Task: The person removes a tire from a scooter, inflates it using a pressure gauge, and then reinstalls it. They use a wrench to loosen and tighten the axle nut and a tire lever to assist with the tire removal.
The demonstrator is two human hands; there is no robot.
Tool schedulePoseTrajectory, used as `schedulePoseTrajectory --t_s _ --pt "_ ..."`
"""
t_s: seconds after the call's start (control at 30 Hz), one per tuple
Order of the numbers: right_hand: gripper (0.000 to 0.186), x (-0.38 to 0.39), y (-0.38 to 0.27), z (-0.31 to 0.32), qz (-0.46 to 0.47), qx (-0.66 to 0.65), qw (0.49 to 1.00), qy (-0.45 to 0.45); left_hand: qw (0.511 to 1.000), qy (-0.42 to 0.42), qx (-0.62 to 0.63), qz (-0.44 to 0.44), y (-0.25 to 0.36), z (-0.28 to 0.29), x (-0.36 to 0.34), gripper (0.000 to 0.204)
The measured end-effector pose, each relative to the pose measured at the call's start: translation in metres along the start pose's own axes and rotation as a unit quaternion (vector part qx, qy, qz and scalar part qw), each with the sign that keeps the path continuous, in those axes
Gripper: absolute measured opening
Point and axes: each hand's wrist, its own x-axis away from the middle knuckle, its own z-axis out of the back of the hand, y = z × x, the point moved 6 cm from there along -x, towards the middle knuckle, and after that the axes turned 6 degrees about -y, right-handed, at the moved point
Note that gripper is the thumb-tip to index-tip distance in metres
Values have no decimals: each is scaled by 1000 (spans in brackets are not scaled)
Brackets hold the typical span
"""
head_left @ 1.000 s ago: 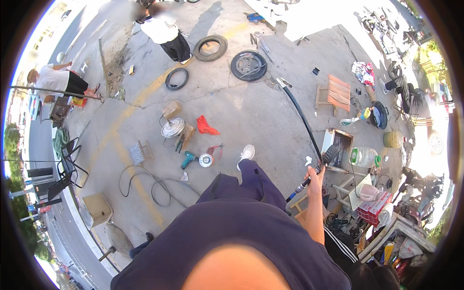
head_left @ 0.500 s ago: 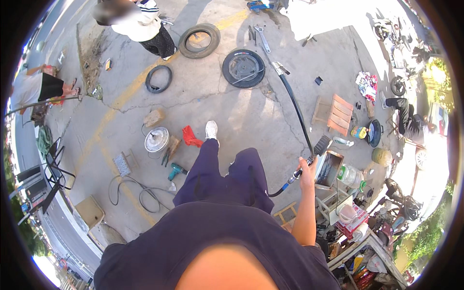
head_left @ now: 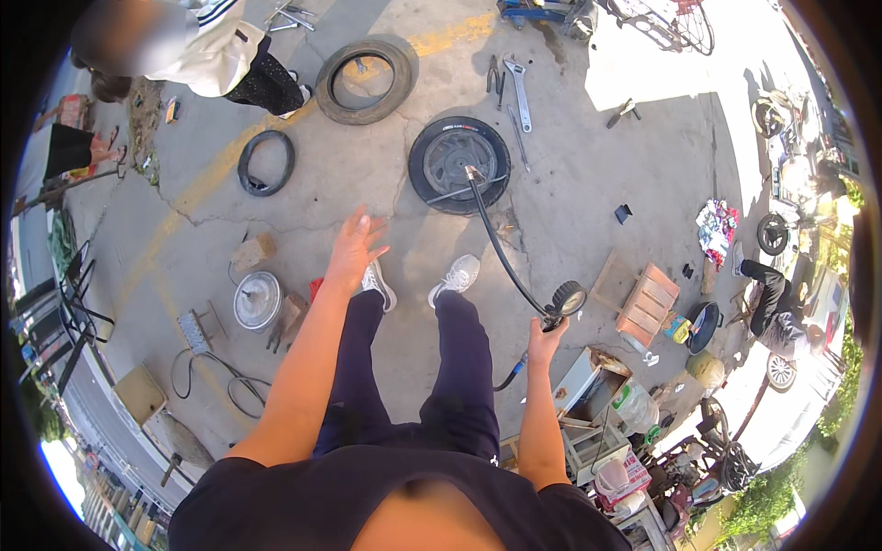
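Note:
My right hand [head_left: 546, 332] grips a tire inflator with a round gauge [head_left: 569, 297]. Its black hose [head_left: 502, 248] arcs up to a metal chuck [head_left: 472, 174], seen over a black-tired wheel [head_left: 432, 142] lying flat on the concrete; whether the two touch I cannot tell. My left hand [head_left: 360, 242] reaches forward with spread fingers and nothing in it, short of the wheel. My white shoes [head_left: 457, 274] stand just below the wheel. Beside the wheel lie a large adjustable wrench [head_left: 520, 95] and pliers [head_left: 491, 75].
A loose tire [head_left: 390, 101] and an inner tube [head_left: 248, 165] lie ahead, near a standing person [head_left: 220, 64]. A silver hub [head_left: 257, 301] and looped hose [head_left: 230, 387] are at left. A slatted stool [head_left: 648, 303], seated person [head_left: 772, 312] and cluttered rack [head_left: 588, 441] are at right.
I have stepped closer to the wheel. My left hand has come into view, reaching forward. The inflator's chuck now appears over the wheel instead of beside it, its hose more sharply curved.

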Motion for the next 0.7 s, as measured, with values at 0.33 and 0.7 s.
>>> schedulePoseTrajectory --t_s 0.33,0.7 --pt "82 -177 115 -160 -87 144 978 -121 983 -61 153 83 -208 3 -322 18" --pt "74 -362 263 -250 -12 61 996 -67 778 -1 -503 -375 -229 22 -455 41"
